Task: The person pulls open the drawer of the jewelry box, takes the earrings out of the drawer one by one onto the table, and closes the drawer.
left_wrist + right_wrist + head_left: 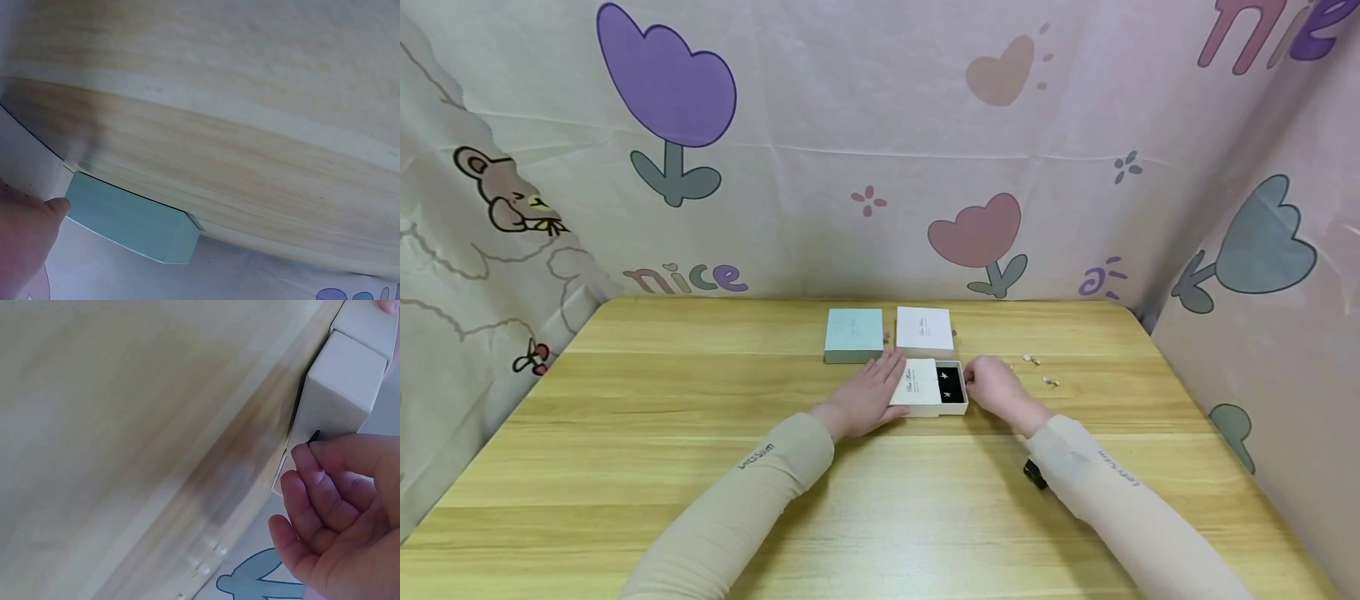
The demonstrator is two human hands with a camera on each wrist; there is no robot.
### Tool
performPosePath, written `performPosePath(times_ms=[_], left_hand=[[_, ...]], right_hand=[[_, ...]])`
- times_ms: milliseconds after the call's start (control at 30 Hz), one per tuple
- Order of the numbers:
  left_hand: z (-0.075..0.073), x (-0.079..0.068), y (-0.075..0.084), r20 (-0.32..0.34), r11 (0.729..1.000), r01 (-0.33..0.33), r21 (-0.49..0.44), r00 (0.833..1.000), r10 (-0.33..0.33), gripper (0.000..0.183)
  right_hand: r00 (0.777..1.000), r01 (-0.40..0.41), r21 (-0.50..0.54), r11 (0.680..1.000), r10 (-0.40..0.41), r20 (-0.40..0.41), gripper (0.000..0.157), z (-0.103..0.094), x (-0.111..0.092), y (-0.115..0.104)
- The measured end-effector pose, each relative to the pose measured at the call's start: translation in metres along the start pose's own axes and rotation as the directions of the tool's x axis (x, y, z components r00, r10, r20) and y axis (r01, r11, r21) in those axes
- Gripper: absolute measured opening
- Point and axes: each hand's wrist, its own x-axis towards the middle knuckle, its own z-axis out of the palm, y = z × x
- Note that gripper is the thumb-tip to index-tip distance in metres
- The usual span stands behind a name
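A white sliding drawer box (922,385) lies on the table, its drawer (952,407) partly out to the right. Black padding (951,385) in the drawer bears two small, pale, star-like pieces. My left hand (865,396) holds the sleeve's left end, fingers across the top and back, thumb along the front. At the drawer's right end is my right hand (1000,387). In the right wrist view, its thumb and forefinger pinch a small black pull tab (314,435) on the drawer end, while the other fingers curl loosely.
Behind stand a mint-green box (854,333) and another white box (923,330). Several small whitish pieces, perhaps earrings (1050,381), lie right of my right hand. A black object (1034,474) shows under my right wrist. A printed curtain (820,167) hangs behind the wooden table (700,383).
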Motion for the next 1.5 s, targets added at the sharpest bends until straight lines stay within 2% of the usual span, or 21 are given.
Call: performPosePath(times_ms=[333,467,633,733,900,1067,1200,1333,1500], left_hand=[[0.001,0.000,0.000,0.006,1.000,-0.003,0.010,1.000,0.003,0.077],[0.000,-0.001,0.000,0.005,1.000,-0.003,0.005,1.000,0.003,0.077],[0.000,-0.001,-0.001,-0.003,1.000,-0.007,-0.003,1.000,0.007,0.077],[0.000,-0.001,-0.001,-0.005,1.000,-0.010,-0.001,1.000,0.010,0.077],[0.000,-0.001,-0.002,0.003,1.000,0.000,0.004,1.000,0.000,0.077],[0.000,0.000,-0.002,0.003,1.000,0.001,-0.003,1.000,-0.001,0.077],[0.000,0.000,-0.001,-0.005,1.000,-0.005,-0.010,1.000,0.005,0.077],[0.001,0.000,-0.001,-0.020,1.000,-0.015,-0.018,1.000,0.015,0.077],[0.001,-0.001,-0.001,-0.018,0.999,-0.014,-0.037,1.000,0.013,0.077]], right_hand=[[1.000,0.019,-0.011,1.000,-0.019,-0.004,0.016,-0.001,-0.001,0.009],[1.000,0.006,-0.005,1.000,-0.006,0.010,0.015,0.000,-0.001,0.010],[0.999,-0.035,-0.059,0.998,0.037,0.038,0.017,-0.002,-0.002,0.012],[0.999,-0.041,-0.102,0.994,0.039,-0.016,0.019,-0.006,-0.003,0.013],[0.985,0.035,-0.150,0.988,-0.059,-0.162,0.020,-0.012,-0.001,0.004],[0.975,0.142,-0.194,0.971,-0.171,-0.142,0.017,-0.004,0.003,-0.008],[0.955,0.199,-0.325,0.925,-0.258,-0.148,0.008,0.007,0.006,-0.012],[0.935,0.200,-0.430,0.881,-0.302,-0.185,0.006,0.015,0.007,-0.014],[0.936,0.186,-0.439,0.879,-0.295,-0.194,0.008,0.015,0.007,-0.016]])
